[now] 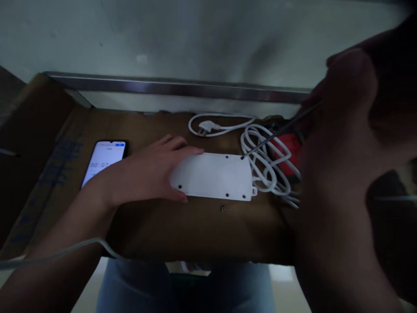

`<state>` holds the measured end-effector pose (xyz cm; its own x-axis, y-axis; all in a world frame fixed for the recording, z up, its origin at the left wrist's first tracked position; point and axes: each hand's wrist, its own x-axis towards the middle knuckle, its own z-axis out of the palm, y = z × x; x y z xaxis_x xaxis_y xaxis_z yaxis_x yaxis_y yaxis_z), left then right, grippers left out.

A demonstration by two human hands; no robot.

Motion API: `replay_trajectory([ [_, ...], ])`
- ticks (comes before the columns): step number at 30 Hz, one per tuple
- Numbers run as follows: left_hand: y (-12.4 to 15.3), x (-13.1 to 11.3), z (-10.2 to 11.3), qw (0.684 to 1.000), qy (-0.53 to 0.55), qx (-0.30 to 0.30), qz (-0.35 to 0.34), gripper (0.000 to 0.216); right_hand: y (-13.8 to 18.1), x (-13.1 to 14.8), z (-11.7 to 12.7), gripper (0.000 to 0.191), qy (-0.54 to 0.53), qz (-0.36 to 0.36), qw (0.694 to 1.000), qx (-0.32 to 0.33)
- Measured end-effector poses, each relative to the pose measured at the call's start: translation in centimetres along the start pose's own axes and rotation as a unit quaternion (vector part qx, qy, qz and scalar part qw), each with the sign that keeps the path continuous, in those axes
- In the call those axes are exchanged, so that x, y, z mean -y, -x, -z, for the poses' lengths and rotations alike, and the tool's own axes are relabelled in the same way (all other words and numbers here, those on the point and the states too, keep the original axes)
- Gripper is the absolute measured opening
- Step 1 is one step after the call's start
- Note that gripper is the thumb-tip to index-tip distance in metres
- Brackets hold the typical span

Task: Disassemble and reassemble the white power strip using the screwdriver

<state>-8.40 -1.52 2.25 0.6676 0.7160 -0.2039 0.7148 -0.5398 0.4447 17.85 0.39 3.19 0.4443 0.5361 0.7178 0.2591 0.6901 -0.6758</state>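
Note:
A white power strip (215, 176) lies face down on a brown cardboard sheet (202, 230), its screw holes showing. My left hand (153, 171) rests flat on the strip's left end, fingers spread, pressing it down. My right hand (348, 130), close to the camera and dark, is closed round the handle of a screwdriver (276, 134). The thin metal shaft slants down to the left, and its tip sits in the strip's upper right screw hole (243, 157). A loose screw (223, 209) lies just in front of the strip.
The strip's white cable (267, 167) is coiled at its right end, and the plug (205, 127) lies behind. A red object (288, 152) sits under the coil. A phone (104, 160) with a lit timer screen lies to the left. A metal rail (179, 87) runs along the back.

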Motion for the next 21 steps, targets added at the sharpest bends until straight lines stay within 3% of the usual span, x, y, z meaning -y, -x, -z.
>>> replay_trajectory([
  [1,0.0,0.1,0.0,1.0,0.001,0.0,-0.003,0.092,-0.1,-0.3,-0.2,0.039,0.002,0.066,0.998,-0.01],
  [3,-0.1,0.2,-0.1,1.0,0.003,0.0,-0.002,0.092,-0.2,-0.6,-0.4,0.034,0.042,0.071,0.996,0.016],
  [6,-0.2,0.1,0.0,1.0,0.004,0.002,0.002,0.091,0.0,-0.1,-0.3,0.019,0.088,0.043,0.995,0.031],
  [13,-0.2,0.3,-0.1,1.0,-0.011,0.003,0.004,0.095,0.4,0.9,-0.6,0.015,0.088,0.017,0.996,0.014],
  [18,-0.1,0.4,-0.2,1.0,-0.023,0.007,-0.003,0.092,0.3,1.1,-0.8,0.044,0.099,0.002,0.995,0.0],
  [21,0.0,0.4,-0.4,0.999,-0.031,0.005,-0.008,0.092,0.1,1.2,-0.9,0.048,0.099,0.011,0.995,-0.008],
])
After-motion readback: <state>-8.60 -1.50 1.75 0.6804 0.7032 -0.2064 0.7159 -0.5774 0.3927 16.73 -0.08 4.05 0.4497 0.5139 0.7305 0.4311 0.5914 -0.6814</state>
